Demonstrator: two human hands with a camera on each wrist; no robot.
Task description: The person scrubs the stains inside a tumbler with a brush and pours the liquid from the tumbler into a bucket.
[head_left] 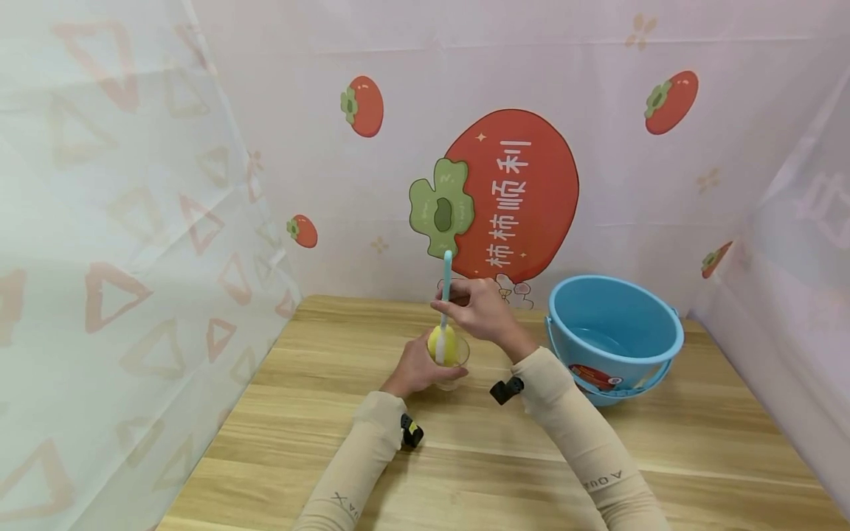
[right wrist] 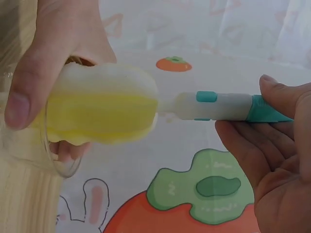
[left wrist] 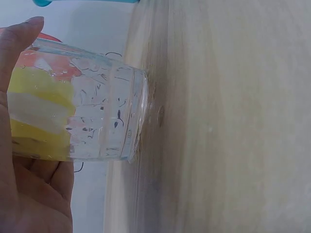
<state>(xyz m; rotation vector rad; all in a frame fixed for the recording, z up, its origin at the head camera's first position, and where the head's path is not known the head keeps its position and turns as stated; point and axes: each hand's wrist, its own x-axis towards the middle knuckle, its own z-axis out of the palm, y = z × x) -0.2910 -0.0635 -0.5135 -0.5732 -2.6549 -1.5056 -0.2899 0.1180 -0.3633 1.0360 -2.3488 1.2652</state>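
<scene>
My left hand [head_left: 421,366] grips a clear drinking glass [left wrist: 104,116], fingers and thumb around its sides. The glass stands upright with its base at the wooden tabletop, and its lower walls carry water drops. In its mouth sits the yellow-and-white sponge head [right wrist: 107,111] of a cup brush, partly inside and partly above the rim. My right hand [head_left: 485,310] pinches the brush's blue-and-white handle [head_left: 447,273] between thumb and fingers. The handle points nearly straight up. In the left wrist view the sponge shows through the glass, above its bottom.
A light-blue bucket [head_left: 600,306] stands on the wooden table [head_left: 319,420] to the right of my right hand, its handle hanging down in front. Printed cloth walls [head_left: 398,184] with persimmon drawings close off the back and sides. Both forearms wear beige sleeves and black wrist straps.
</scene>
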